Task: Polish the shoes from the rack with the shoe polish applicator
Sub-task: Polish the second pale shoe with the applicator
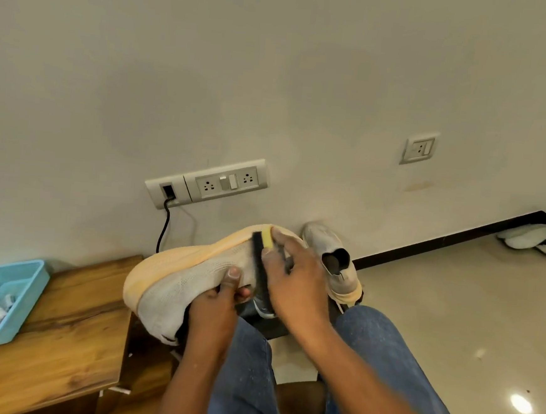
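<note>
A grey knit sneaker [191, 278] with a pale orange sole lies on its side in front of me, sole turned up and away. My left hand [216, 310] grips it from below, thumb pressed on the upper. My right hand [295, 283] holds a shoe polish applicator [263, 255], yellow-topped with a black pad, against the sneaker's upper near the toe. The matching second sneaker [334, 260] stands on the floor by the wall, just behind my right hand.
A wooden bench [69, 331] at the left carries a blue plastic tray [27, 279] with small tubes. A black cable [165, 227] hangs from the wall socket plate [208, 182]. My denim-clad legs fill the foreground. White footwear [530, 238] lies in the far right corner.
</note>
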